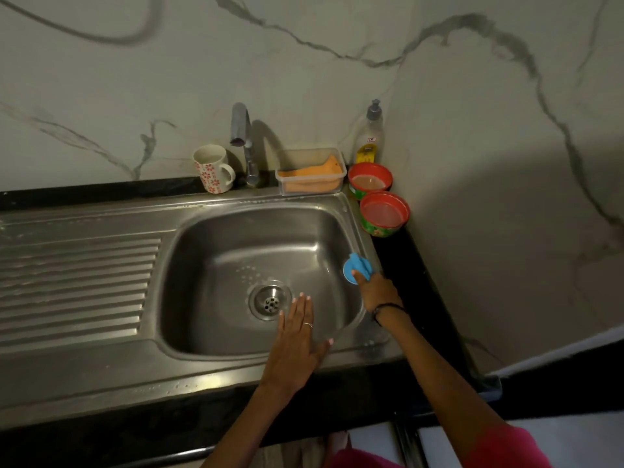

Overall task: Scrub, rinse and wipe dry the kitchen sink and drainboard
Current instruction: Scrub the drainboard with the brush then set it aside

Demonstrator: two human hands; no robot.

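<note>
Two bowls [384,213] sit just beside the sink [189,224] rim, near the right hand [376,292], which grips a blue scrubber [356,269] against the basin's right wall. A wide stroke could knock them. The left hand [297,339] lies flat and open near the drain [270,300].
</note>
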